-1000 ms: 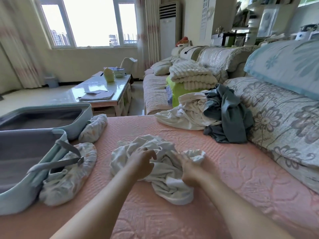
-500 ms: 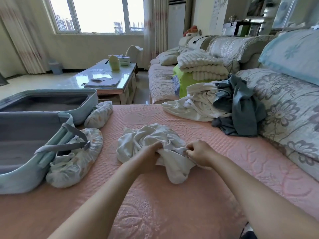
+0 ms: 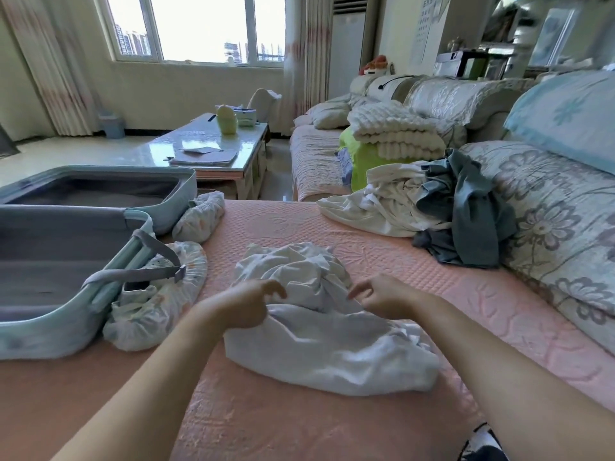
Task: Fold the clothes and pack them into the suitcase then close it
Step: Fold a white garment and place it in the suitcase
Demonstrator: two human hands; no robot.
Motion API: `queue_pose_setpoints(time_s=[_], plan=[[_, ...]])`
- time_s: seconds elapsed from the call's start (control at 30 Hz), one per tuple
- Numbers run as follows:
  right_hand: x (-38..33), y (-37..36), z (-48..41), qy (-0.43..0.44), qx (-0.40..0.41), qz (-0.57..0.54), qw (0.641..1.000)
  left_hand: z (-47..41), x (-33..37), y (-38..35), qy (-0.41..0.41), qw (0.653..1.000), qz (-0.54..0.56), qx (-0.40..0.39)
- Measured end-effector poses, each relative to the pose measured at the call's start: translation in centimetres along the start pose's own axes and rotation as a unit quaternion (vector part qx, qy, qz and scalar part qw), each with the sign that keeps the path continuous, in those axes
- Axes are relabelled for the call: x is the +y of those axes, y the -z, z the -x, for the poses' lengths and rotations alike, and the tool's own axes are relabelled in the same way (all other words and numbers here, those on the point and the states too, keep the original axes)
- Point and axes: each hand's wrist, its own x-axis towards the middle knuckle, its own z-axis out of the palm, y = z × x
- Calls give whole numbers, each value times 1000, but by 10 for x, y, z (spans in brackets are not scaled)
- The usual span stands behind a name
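Both bare arms reached forward, the left forearm (image 3: 166,377) and right forearm (image 3: 482,354) converging. The left hand (image 3: 251,306) and right hand (image 3: 384,297) lay near each other, backs up, their fingers (image 3: 274,287) curled inward, fingertips apart. Whether either hand gripped anything could not be told.

Daylight pours through a wide window (image 3: 196,28) at upper centre, with curtains (image 3: 50,68) on both sides. Below it are a pale wall (image 3: 199,88) and a glossy floor (image 3: 66,151). A glass-topped coffee table (image 3: 199,144) stands mid-frame. A floral sofa (image 3: 549,201) fills the right.
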Motion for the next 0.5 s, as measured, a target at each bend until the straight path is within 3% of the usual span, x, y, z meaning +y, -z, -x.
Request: queue_pose_setpoints(time_s=[0.07, 0.13, 0.23, 0.37, 0.43, 0.5], plan=[[-12, -7, -13, 19, 60, -1, 998, -8, 14, -17, -55, 997, 47, -22], [-20, -19, -26, 6, 62, 10, 998, -17, 17, -35, -64, 997, 26, -45], [-25, -35, -43, -19, 38, -11, 999, -27, 15, -30, -18, 1000, -3, 0], [-36, -40, -59, 25, 69, 5, 997, -27, 9, -6, 37, 997, 59, -27], [-47, -45, -64, 59, 70, 3, 996, -27, 2, 0, 41, 995, 61, 74], [-63, -48, -60, 97, 22, -19, 995, -31, -4, 6, 26, 974, 74, 212]])
